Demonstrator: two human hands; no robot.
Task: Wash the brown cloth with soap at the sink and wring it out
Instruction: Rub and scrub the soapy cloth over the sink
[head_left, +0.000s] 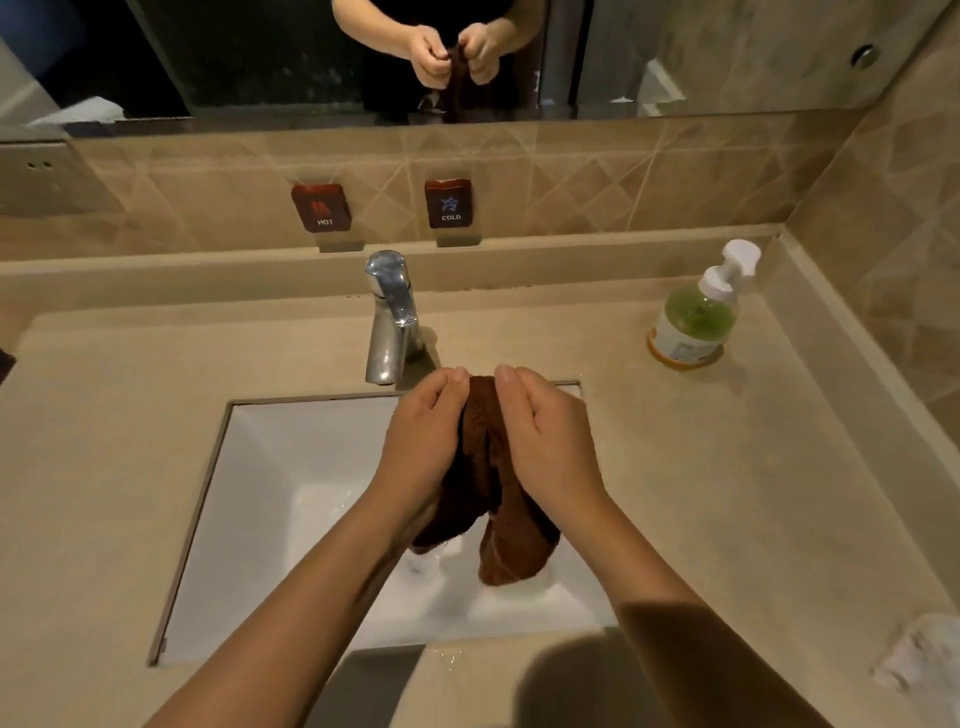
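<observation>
Left hand: I see the left hand mid-view, fingers curled round the upper part of the brown cloth, gripping it from the left.
Right hand: the right hand sits just beside it at 3 o'clock, fingers curled round the same bunch from the right.
Brown cloth: bunched between both hands over the sink, its two loose ends hanging toward 6 o'clock above the wet basin floor.
Sink: a white rectangular basin set into a beige countertop.
Faucet: the chrome faucet stands near the hands at 11 o'clock.
Soap bottle: the soap bottle, green liquid under a white pump, stands upright at 2 o'clock, well apart from the hands.
Wall: a HOT sign and a COLD sign at 12 o'clock.
Mirror: the mirror above reflects both hands on the cloth.
Counter edge: something white and crumpled at 4 o'clock; I cannot tell what.
</observation>
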